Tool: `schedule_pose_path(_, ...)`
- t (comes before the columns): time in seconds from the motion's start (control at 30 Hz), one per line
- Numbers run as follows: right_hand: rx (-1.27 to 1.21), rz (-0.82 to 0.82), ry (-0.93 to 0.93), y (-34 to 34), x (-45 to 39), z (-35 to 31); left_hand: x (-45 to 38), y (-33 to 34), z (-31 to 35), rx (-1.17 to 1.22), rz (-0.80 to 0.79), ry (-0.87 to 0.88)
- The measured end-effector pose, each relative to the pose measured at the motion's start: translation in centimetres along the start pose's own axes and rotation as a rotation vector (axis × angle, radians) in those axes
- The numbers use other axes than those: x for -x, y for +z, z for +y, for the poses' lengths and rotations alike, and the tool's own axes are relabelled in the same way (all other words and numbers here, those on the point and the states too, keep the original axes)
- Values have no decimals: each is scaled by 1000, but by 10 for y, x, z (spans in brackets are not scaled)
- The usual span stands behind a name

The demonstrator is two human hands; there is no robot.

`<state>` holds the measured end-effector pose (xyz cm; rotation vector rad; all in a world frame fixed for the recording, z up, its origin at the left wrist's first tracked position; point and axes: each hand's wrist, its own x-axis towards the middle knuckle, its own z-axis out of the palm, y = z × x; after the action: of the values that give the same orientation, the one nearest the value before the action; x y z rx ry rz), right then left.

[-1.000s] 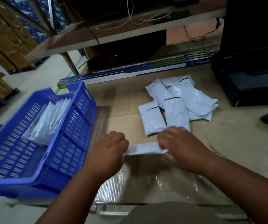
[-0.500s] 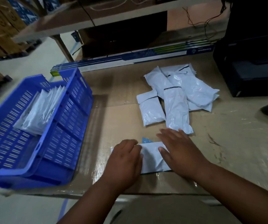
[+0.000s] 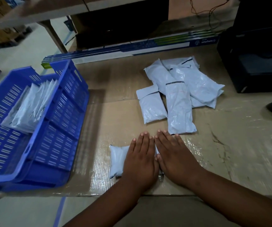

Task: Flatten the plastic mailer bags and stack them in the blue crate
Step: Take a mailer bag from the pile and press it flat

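Both hands flat, fingers straight, side by side w/ thumbs nearly touching, pressing down on one white mailer bag (image 3: 118, 159) at near centre of the cardboard-covered table (image 3: 230, 153). Left hand (image 3: 141, 158) covers bag's middle; right hand (image 3: 173, 154) covers its right part; only bag's left end shows. Loose pile of mailers (image 3: 179, 94) lies farther back, right of centre. Blue crate (image 3: 63, 131) sits at left w/ a stack of flattened bags (image 3: 28, 107) inside.

Blue slotted crate (image 3: 63, 128); pale grey mailer bags (image 3: 179, 102).
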<state>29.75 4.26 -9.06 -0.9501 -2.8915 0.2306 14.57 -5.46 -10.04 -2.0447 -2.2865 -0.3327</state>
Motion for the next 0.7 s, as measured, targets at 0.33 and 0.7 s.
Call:
schedule_pose_path(0.33,4,-27,-24,3,-4,3,-5,0,-2,11,-50,10)
schedule_pose_path(0.7,35,-37,14,-1,-4,1,-3,-1,-13,19,-80,69)
